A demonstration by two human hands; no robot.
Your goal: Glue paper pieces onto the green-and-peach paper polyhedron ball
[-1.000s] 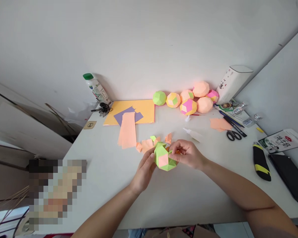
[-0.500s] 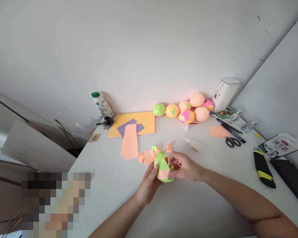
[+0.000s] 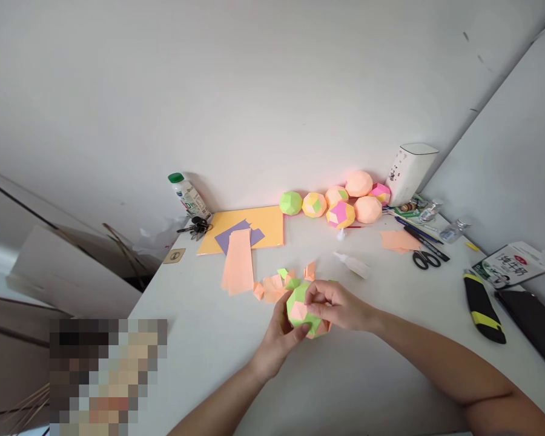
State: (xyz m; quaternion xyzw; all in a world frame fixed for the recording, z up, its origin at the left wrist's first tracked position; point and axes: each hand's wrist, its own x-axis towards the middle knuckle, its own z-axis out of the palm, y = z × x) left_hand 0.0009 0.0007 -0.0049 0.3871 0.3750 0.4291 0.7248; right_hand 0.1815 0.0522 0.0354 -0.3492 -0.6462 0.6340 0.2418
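Note:
A faceted paper ball [image 3: 299, 310] in green and peach is held above the near part of the table. My left hand [image 3: 277, 342] is closed around its left and lower side, with the thumb across the front. From the right, my right hand [image 3: 338, 306] pinches at the ball's upper front face; its fingers hide part of that side. Just behind the ball lie small folded pieces in peach [image 3: 309, 270] and green [image 3: 282, 273]. The ball's far side is hidden.
Finished paper balls [image 3: 340, 214] are grouped along the wall. Peach strips [image 3: 239, 263] overlap a yellow pad [image 3: 272, 227] at left. A glue bottle [image 3: 355, 266], scissors [image 3: 426, 260], a black-yellow cutter [image 3: 484, 309] and a dark phone-like slab [image 3: 533, 330] lie to the right.
The ball has been turned, so a rounder green face with a peach patch shows. My left thumb has shifted lower across its front; my right fingers have moved to its upper front.

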